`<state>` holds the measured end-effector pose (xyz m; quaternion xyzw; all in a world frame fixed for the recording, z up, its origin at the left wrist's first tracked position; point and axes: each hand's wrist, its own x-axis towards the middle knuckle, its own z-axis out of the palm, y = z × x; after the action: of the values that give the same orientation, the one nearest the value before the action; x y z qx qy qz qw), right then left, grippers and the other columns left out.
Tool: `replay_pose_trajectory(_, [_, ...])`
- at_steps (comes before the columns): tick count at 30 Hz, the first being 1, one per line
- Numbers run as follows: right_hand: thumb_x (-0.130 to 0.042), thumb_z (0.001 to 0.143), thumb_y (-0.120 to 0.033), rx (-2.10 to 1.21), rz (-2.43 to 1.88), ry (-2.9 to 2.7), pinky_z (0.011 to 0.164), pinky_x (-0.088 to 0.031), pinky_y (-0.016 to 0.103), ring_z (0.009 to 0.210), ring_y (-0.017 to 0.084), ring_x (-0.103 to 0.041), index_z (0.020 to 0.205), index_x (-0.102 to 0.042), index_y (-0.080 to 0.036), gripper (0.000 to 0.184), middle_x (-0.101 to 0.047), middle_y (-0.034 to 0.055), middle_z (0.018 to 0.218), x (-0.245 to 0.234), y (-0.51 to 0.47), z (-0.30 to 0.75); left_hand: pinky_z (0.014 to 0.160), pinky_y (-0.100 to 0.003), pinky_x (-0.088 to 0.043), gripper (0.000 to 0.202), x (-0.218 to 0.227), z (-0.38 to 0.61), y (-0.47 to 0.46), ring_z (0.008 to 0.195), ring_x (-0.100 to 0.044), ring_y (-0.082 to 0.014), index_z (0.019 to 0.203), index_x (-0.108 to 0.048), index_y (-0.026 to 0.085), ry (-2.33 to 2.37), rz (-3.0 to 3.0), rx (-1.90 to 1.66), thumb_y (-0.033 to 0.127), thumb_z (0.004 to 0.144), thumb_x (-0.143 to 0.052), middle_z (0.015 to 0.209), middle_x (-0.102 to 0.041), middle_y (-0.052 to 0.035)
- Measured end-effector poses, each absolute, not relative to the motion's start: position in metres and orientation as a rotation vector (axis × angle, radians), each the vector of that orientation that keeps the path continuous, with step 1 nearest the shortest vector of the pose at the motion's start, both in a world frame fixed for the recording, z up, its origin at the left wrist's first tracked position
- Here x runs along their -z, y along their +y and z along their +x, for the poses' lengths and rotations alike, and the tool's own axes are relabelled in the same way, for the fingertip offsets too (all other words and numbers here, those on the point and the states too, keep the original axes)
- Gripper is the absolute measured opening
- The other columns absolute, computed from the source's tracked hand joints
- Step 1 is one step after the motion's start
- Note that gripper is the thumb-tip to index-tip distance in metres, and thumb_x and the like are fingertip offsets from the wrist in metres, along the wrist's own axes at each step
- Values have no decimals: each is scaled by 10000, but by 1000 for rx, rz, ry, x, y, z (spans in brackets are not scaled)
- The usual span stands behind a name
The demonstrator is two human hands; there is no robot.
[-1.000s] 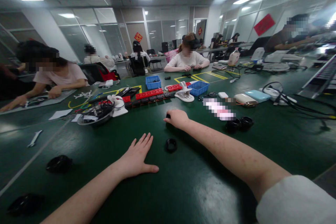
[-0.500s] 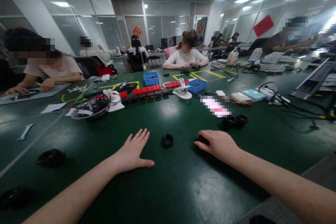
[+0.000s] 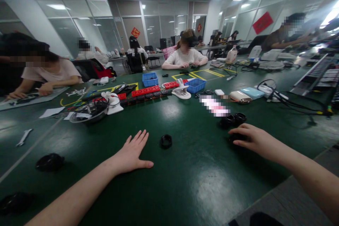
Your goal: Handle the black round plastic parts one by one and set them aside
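My left hand (image 3: pixel 135 153) lies flat on the green table with its fingers spread, holding nothing. Just to its right a black ring-shaped part (image 3: pixel 166 141) rests on the table, untouched. My right hand (image 3: pixel 250 137) is curled around another black part (image 3: pixel 237 136), low over the tabletop; the fingers hide much of it. Close behind that hand sit two similar black ring-shaped parts (image 3: pixel 240 118), side by side. At the far left are two more dark rounded parts, one (image 3: pixel 50 162) behind the other (image 3: pixel 16 203).
Beyond my hands are a phone (image 3: pixel 214 106), a red-and-black power strip (image 3: pixel 145 91), blue bins (image 3: pixel 196 85), a bowl of cables (image 3: pixel 88 116) and a white clamp stand (image 3: pixel 181 90). A wrench (image 3: pixel 24 137) lies left. Cables (image 3: pixel 296 106) spread at right. Other people sit around the table.
My right hand has moved right with the black part, toward the pair of black ring-shaped parts. My left hand stays flat in place. The whole view has shifted slightly.
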<state>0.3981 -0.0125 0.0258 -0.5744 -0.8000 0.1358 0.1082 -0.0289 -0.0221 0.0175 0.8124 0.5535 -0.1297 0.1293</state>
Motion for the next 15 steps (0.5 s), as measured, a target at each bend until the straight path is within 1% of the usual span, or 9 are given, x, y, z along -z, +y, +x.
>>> replay_pose_trajectory(3, [-549, 715, -442, -346, -1716, -2267, 746, -472, 373, 872, 244, -567, 1011, -569, -207, 379, -575, 84, 1004, -25, -12, 399, 1039, -509, -63, 1039, -19, -29, -23, 1313, 46, -288, 1378, 8, 125, 1606, 2355, 377, 768, 658, -376, 1429, 79, -103])
replay_pose_trajectory(8, [-586, 667, -407, -301, -1791, -2205, 643, -484, 358, 759, 238, -586, 885, -532, -192, 311, -609, 76, 876, -27, -7, 402, 1039, -512, -58, 1035, -21, -29, -24, 1311, 56, -290, 1378, 3, 120, 1610, 2339, 374, 760, 662, -386, 1429, 80, -104])
replay_pose_trajectory(10, [-616, 628, -415, -275, -1799, -2185, 630, -485, 361, 744, 244, -589, 855, -529, -190, 332, -616, 79, 858, -32, -7, 400, 1039, -513, -57, 1039, -21, -30, -23, 1310, 57, -292, 1377, 7, 122, 1604, 2339, 360, 761, 659, -389, 1430, 82, -103])
replay_pose_trajectory(12, [-636, 598, -457, -229, -1791, -2137, 640, -486, 376, 762, 257, -588, 867, -535, -183, 396, -619, 91, 877, -43, -10, 390, 1039, -513, -54, 1046, -21, -31, -24, 1311, 57, -291, 1377, 9, 125, 1598, 2341, 346, 764, 654, -392, 1431, 82, -101])
replay_pose_trajectory(13, [-629, 600, -489, -202, -1782, -2105, 648, -485, 384, 777, 263, -585, 878, -540, -180, 426, -617, 98, 893, -50, -13, 382, 1039, -513, -52, 1049, -21, -31, -24, 1311, 57, -290, 1377, 11, 125, 1597, 2340, 342, 766, 651, -394, 1431, 82, -101])
replay_pose_trajectory(15, [-556, 676, -523, -200, -1701, -2099, 667, -481, 381, 817, 258, -579, 922, -547, -179, 423, -610, 99, 935, -65, -20, 357, 1038, -513, -51, 1048, -21, -31, -24, 1311, 56, -288, 1377, 9, 128, 1594, 2337, 339, 765, 651, -395, 1431, 82, -100])
